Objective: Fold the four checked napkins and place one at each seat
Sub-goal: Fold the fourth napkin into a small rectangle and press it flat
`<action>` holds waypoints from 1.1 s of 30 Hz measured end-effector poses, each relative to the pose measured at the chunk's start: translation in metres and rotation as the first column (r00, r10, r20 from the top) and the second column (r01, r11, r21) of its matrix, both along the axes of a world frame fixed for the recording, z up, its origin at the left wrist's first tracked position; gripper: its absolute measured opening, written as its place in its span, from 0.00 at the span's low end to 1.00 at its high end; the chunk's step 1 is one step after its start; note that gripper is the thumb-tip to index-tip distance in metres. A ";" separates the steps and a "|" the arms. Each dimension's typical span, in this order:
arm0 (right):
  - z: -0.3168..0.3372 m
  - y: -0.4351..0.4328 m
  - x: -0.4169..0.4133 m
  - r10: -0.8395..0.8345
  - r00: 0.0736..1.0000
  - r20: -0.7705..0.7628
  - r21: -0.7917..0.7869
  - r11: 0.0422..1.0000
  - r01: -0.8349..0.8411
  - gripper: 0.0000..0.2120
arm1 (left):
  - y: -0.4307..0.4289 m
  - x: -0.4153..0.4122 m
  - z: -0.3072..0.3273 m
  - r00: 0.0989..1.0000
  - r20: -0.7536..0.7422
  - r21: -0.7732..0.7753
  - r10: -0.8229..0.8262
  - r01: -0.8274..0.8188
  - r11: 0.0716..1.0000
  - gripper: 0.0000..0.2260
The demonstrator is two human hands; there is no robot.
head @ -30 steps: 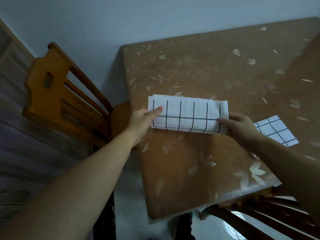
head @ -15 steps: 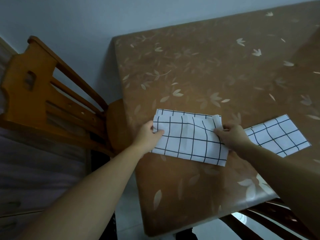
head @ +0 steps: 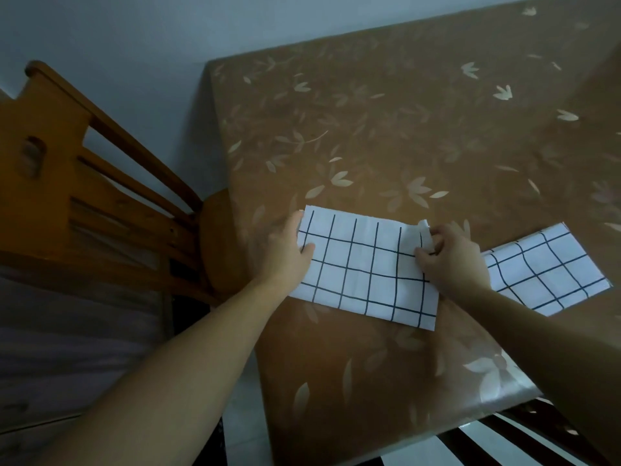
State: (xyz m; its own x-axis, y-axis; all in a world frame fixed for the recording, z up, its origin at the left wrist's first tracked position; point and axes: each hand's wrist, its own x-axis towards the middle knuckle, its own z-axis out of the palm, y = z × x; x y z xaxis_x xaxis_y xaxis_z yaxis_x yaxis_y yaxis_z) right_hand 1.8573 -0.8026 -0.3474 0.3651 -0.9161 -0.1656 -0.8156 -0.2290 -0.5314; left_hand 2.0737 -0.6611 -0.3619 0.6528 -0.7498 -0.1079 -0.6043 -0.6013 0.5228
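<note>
Napkin (head: 363,267): folded white cloth with dark checks, lying as a long strip on the table (head: 369,129), near the table's left edge and just in front of the wooden chair (head: 67,183); its long sides are running left to right.
Left hand (head: 282,253): lying on the napkin's left end, thumb stretched over the top of the cloth, fingers fairly straight and reaching toward the far left edge; it is pressing the cloth down, not clasping it.
Right hand (head: 450,260): working at the napkin's right end; thumb and fingers are curling in and pinching the far right corner (head: 424,230).
Far right corner: standing up off the table and curling over at the pinching fingers; the rest of the strip is lying flat.
Second napkin (head: 551,267): same checks, lying flat on the table to the right, apart from the first; its near left part is hiding behind the right wrist and forearm.
Table: wearing a glossy brown cover with pale leaf prints; both cloths are sitting in its near half.
Wooden chair: standing at the table's left side, seat tucked against the edge, slatted back showing.
Other chair (head: 524,438): dark slats are showing at lower right, below the table's near corner.
Wall (head: 134,35): pale grey-blue, running behind chair and table.
</note>
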 end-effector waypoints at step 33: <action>-0.034 0.047 -0.003 0.413 0.817 -0.403 -0.109 0.864 -0.491 0.35 | -0.011 -0.042 -0.025 0.833 0.248 0.339 -0.494 0.403 0.850 0.30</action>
